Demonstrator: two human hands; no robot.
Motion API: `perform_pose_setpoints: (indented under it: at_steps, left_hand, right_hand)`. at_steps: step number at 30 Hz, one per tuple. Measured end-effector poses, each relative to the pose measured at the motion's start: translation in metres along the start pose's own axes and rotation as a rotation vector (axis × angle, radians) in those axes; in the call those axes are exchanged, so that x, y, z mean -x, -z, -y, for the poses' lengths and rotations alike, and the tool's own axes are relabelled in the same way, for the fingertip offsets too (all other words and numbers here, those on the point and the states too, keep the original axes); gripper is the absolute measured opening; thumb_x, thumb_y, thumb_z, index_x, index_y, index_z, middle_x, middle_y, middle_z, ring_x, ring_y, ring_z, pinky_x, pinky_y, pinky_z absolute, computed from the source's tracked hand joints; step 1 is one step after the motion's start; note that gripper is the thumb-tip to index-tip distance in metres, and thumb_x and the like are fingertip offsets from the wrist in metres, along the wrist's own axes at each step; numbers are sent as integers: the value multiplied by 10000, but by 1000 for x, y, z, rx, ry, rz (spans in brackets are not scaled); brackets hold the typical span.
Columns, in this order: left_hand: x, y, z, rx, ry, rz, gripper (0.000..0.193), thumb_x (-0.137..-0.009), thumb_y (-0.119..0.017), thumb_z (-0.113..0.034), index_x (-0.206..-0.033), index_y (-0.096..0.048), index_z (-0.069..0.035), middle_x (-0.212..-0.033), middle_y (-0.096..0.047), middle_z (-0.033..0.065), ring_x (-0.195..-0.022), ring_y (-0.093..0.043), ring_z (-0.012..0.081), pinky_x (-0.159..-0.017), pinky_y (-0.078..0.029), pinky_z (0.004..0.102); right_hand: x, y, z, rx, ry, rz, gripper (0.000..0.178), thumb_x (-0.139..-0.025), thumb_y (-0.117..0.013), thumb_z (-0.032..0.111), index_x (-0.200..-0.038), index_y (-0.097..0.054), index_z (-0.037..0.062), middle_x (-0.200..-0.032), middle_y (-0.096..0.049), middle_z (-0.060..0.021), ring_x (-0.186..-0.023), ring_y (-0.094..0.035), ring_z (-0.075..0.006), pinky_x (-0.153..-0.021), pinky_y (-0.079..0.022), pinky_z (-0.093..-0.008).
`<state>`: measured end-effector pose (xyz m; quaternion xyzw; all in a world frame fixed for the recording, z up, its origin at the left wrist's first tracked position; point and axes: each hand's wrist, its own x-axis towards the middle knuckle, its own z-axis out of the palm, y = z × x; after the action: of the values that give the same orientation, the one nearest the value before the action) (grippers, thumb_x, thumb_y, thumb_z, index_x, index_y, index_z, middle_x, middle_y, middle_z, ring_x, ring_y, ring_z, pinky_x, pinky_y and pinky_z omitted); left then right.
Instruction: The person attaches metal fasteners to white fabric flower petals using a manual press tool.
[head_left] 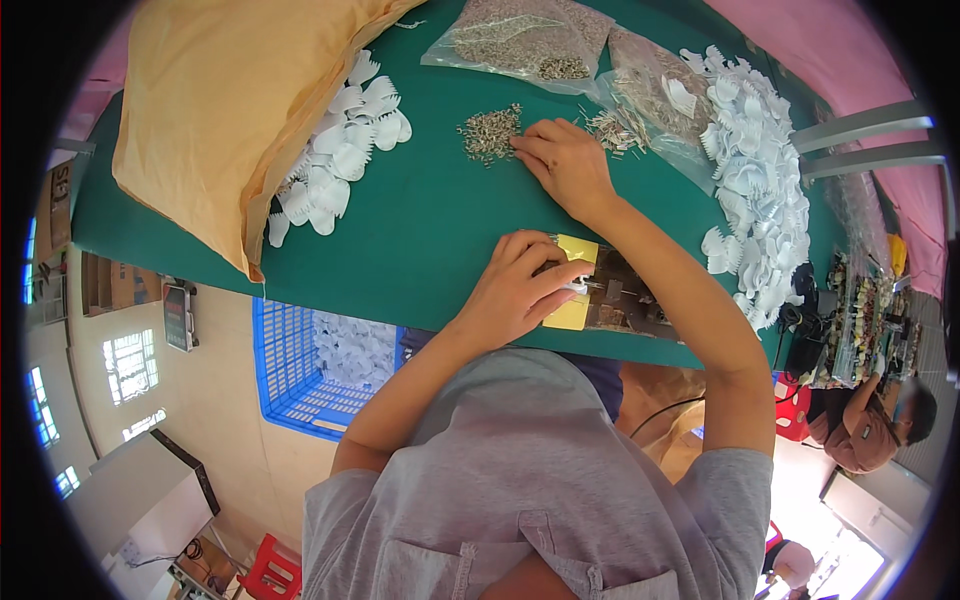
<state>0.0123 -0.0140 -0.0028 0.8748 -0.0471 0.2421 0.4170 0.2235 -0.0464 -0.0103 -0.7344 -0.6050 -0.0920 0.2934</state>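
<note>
A: Hands?

B: Left hand (518,292): fingers closed on a white piece (577,287) at the yellow block (568,318), presumably to steady it there. Right hand (568,165): at the edge of the pin pile (488,136), 11 o'clock from the block. Fingertips bunched; can't tell if they grip a pin.

A: Why that layout?

B: Reach, I'd guess. Pins loose and near, bulk in a plastic bag (515,35) at 12. White heap (745,185) at 2, smaller heap (350,150) at 10 beside the paper sack (215,120).

A: Surface, room?

B: Green tabletop (400,250). Blue crate (262,365) below at 8, more white inside. Co-worker (862,435) at 4.
</note>
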Motion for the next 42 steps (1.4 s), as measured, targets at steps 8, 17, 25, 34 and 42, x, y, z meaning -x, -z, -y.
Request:
perform_pose_setpoints:
  at_steps: [8, 17, 25, 34, 42]
  left_hand:
    - [-1, -3, -2, 20, 5, 12, 361, -916, -751, -166, -1276, -717, -156, -1092, -644, 56, -1158, -545, 311, -1011, -445, 451]
    - [-4, 3, -3, 16, 18, 19, 343, -907, -757, -193, -1236, -695, -119, -1103, -648, 74, -1154, -572, 323, -1013, -445, 460]
    - [0, -2, -3, 79, 169, -14, 345, -911, -786, -253, -1171, -654, -68, -1160, -634, 109, -1173, -559, 327, -1011, -448, 454]
    - [-1, -3, -2, 74, 110, -15, 324, -902, -788, -241, -1140, -652, -68, -1119, -647, 82, -1160, -564, 310, -1005, -443, 454]
    - [1, -3, -1, 69, 111, -11, 323, -883, -799, -227, -1126, -652, -72, -1113, -659, 75, -1154, -572, 306, -1000, -445, 448]
  right_hand:
    - [-6, -5, -16, 4, 17, -122, 133, -948, -735, 140, -1031, -711, 40, -958, -701, -88, -854, -685, -272, -725, -564, -380]
    - [71, 109, 77, -612, -656, 91, 126, -955, -754, 129, -940, -730, 6, -821, -697, -43, -700, -619, -107, -667, -494, -289]
    - [94, 108, 83, -388, -420, 153, 120, -905, -789, 154, -886, -718, 59, -764, -595, -42, -723, -550, -227, -713, -426, -377]
    - [96, 106, 88, -205, -215, 93, 132, -875, -799, 144, -859, -687, 76, -778, -580, -40, -742, -543, -249, -698, -412, -387]
    - [105, 98, 87, -169, -97, -55, 162, -822, -841, 122, -933, -733, 75, -833, -645, -32, -776, -599, -234, -694, -437, -376]
